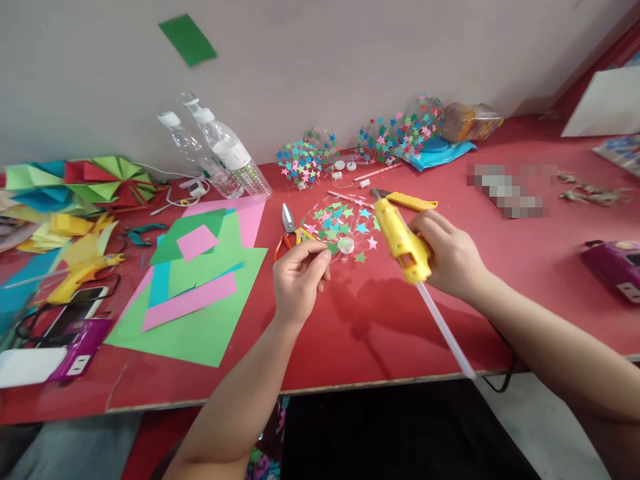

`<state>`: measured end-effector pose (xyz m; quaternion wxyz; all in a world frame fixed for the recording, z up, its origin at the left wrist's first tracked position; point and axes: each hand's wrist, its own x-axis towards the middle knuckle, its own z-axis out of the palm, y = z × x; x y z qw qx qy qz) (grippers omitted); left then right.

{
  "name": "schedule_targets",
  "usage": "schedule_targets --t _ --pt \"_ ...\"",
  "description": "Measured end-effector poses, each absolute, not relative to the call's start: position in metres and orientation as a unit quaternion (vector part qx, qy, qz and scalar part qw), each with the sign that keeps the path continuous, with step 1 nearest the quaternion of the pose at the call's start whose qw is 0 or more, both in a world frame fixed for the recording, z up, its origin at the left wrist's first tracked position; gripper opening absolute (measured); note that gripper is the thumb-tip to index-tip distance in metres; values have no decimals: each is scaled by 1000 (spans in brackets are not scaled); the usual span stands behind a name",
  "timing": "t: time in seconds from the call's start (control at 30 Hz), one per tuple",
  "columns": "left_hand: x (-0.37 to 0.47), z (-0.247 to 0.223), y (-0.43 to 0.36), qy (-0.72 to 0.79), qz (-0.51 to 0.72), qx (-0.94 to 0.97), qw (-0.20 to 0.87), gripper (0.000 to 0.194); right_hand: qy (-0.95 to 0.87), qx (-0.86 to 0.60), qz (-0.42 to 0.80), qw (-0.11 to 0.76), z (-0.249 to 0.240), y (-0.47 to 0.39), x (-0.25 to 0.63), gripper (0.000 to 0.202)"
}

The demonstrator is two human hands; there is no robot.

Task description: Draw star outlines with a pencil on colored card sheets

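Note:
My right hand (445,247) is wrapped round a yellow hot glue gun (400,237), its nozzle pointing away from me. A long translucent glue stick (445,327) sticks out of its back end. My left hand (303,277) is closed in a pinch, with a small green paper star (332,247) at the fingertips. Just beyond lies a clear, rounded plastic piece (346,245) covered or surrounded by pink, blue and green stars. Pliers (288,223) with orange handles lie beside it, partly behind my left hand. A yellow cutter knife (413,201) rests past the glue gun.
Coloured paper sheets (200,347) lie left, near a second yellow glue gun (83,273), a phone (75,310) and a purple power strip (83,347). Clear bottles (230,150), star-covered clear balls (300,162) and a jar (473,122) line the wall. Another purple strip (617,267) is right.

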<state>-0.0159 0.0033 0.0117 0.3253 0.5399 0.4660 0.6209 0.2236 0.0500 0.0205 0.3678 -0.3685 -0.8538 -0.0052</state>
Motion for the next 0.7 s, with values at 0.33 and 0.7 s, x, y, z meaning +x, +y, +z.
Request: schedule_targets --t 0.33,0.7 --pt "-15 13 5 476 618 545 307 7 -888 -171 116 411 13 34 205 25" --pt "-13 14 2 471 605 570 294 7 -894 -200 117 383 12 33 204 28"
